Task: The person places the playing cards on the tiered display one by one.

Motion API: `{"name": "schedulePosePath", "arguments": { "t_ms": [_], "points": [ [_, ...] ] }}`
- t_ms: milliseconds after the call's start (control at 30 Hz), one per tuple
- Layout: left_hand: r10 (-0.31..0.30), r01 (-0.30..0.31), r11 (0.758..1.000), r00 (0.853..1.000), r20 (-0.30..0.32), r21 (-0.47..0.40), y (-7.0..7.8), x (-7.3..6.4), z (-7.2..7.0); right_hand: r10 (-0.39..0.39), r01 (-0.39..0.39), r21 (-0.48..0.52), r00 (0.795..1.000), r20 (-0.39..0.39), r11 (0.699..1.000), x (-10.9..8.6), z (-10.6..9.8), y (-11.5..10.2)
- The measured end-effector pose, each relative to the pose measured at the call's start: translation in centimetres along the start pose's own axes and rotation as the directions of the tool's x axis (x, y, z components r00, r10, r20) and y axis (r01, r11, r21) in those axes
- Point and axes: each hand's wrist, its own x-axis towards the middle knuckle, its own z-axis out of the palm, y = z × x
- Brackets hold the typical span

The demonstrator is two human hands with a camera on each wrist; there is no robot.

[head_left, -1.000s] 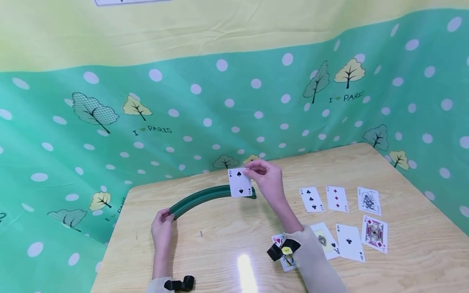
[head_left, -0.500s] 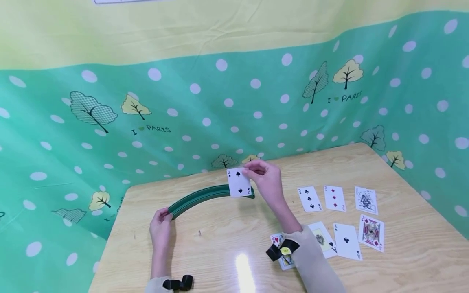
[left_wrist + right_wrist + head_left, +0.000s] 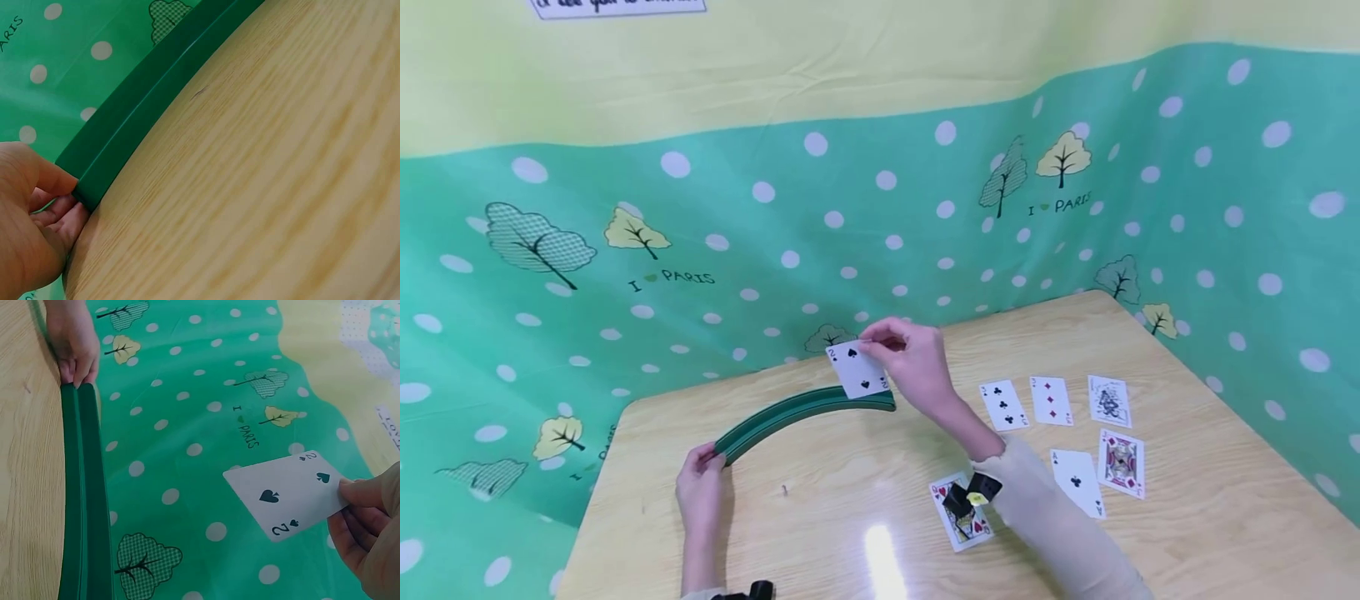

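A curved green card holder (image 3: 778, 417) lies on the table. My left hand (image 3: 700, 492) pinches its near left end, thumb on one side and fingers on the other in the left wrist view. Above the holder's far right end, my right hand (image 3: 913, 367) pinches a two of spades (image 3: 852, 372) by its upper right corner. The card tilts, its face toward the head camera. In the right wrist view the two of spades (image 3: 284, 497) hangs apart from the card holder (image 3: 86, 487). No cards show in the holder's visible groove.
On the wooden table (image 3: 820, 533), right of my arm, lie a three of clubs (image 3: 1002, 406), three of diamonds (image 3: 1051, 401), joker (image 3: 1108, 402), jack of diamonds (image 3: 1122, 464) and ace of clubs (image 3: 1077, 483). A queen of hearts (image 3: 967, 531) lies partly behind the wrist strap.
The two of spades has tilted in my right hand, and the right forearm has swung outward. Its sleeve now covers the ace of spades. The head view has shifted; my left hand keeps its grip.
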Motion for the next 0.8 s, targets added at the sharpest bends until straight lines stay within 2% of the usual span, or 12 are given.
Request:
{"name": "schedulePosePath", "arguments": {
  "t_ms": [233,433,800],
  "points": [
    [0.015,-0.015,1.0,1.0,-0.001,-0.023,-0.6,-0.1,-0.1,-0.038,0.038,0.002,0.999,-0.031,0.999,-0.1,0.4,0.7],
    [0.006,-0.007,1.0,1.0,-0.03,-0.011,-0.6,-0.3,-0.5,-0.043,0.043,0.024,0.999,0.0,0.999,0.0,1.0,1.2],
    [0.025,-0.025,0.999,0.999,-0.026,-0.028,-0.3,-0.1,-0.3,0.037,-0.044,0.06,0.994,0.106,0.997,1.0,3.1,0.3]
  ]
}}
